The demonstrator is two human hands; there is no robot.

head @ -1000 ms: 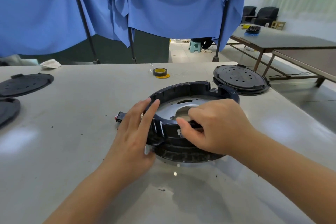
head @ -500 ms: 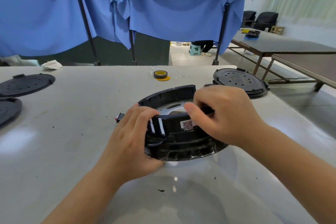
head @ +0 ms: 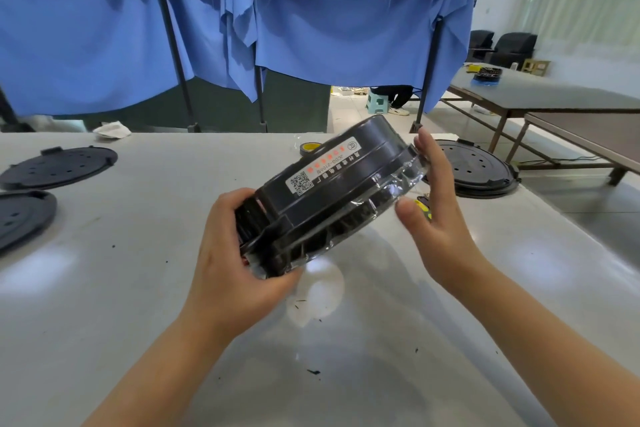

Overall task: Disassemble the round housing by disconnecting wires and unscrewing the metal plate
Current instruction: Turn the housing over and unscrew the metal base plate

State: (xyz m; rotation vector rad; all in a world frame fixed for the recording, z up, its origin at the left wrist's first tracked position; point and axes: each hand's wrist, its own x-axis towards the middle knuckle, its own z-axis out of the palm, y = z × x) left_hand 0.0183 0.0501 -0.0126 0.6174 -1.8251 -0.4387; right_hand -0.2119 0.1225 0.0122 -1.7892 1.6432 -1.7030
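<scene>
Nearest to the camera, two bare forearms reach forward over the pale grey counter [head: 104, 288], which carries some small dark crumbs. The left hand [head: 228, 253] has its grip closed around the lower left edge of the round housing [head: 332, 191]: the thumb lies on the ribbed side wall and the fingers curl under the rim. The housing is black, lifted above the counter and tilted, with its closed side turned to the camera. A white label with a QR code [head: 301, 183] and some printed characters sits on its wall. A shiny clear film [head: 388, 191] wraps the lower rim. The right hand [head: 433, 204] is at the right edge of the housing with a released grip; the fingers are straight and spread, the fingertips close to the rim, but I cannot tell if they touch it.

Farther back, a black round cover [head: 478, 166] lies on the counter behind the right hand. Two more black covers [head: 59, 166] lie at the far left. A roll of yellow tape [head: 306, 148] is partly hidden behind the housing. At the back hangs a blue cloth [head: 311, 10].
</scene>
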